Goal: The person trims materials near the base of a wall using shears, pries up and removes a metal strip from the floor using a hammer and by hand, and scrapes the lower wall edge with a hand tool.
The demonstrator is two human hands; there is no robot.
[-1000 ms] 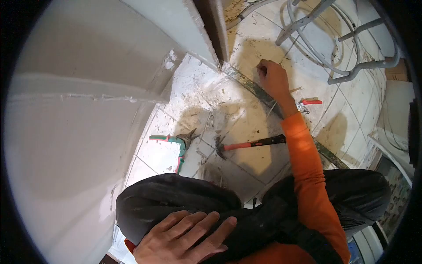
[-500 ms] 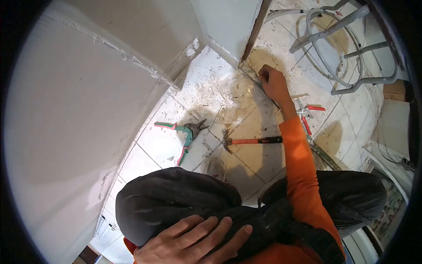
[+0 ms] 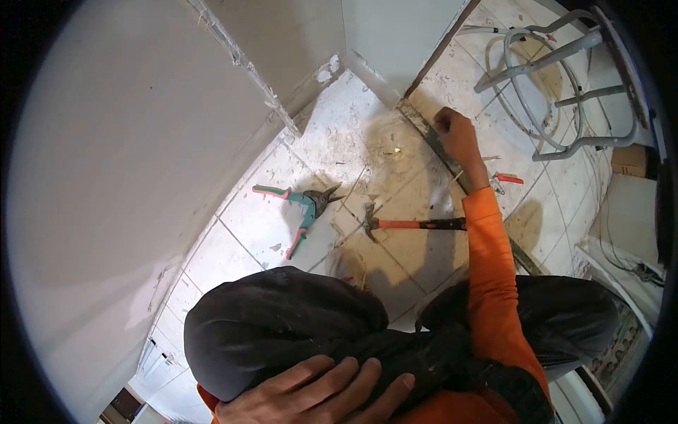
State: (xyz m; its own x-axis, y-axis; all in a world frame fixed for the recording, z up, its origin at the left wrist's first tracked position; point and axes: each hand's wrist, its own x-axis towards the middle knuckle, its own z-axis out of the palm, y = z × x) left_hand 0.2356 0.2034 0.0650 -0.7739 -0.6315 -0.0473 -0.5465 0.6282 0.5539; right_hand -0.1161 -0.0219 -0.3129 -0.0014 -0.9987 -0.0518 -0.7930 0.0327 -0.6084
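My left hand lies flat on my dark trousers at the lap, its fingers spread and nothing in them. Out in front, my right hand is curled closed above the floor, just right of a long dark strip; what its fingers hold, if anything, is hidden. A hammer with an orange and black handle lies on the tiles, its handle end reaching my right sleeve. Farther left are tin snips with green and pink handles, jaws apart. A red-handled tool is partly covered by my right forearm.
Dust and chips litter the tiled floor. A white wall with a rough broken edge stands at left, and a pale panel stands ahead. On the right are a grey metal frame, a coiled hose and a cardboard box.
The view has shifted, so the floor tools and panel appear farther right. My forearm now covers more of the red-handled tool. My left hand stays on my lap.
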